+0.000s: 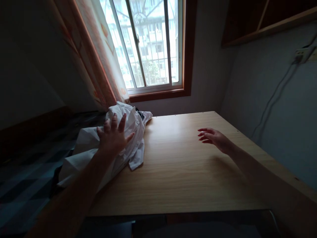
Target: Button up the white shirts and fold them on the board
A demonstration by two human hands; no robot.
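A crumpled white garment (133,132) lies heaped on the left edge of a light wooden table (178,165), partly hanging off toward the left. My left hand (114,135) is over the heap with fingers spread, resting on or just above the cloth. My right hand (214,136) hovers above the bare tabletop to the right, fingers stretched out and loosely together, holding nothing. A dark bit of fabric (141,114) shows at the top of the heap.
A barred window (148,43) with an orange-patterned curtain (99,56) is behind the table. The right wall (272,99) runs along the table's edge, with a cable and socket (300,54) and a wooden shelf (267,19) above. A dark patterned surface (24,178) lies at left.
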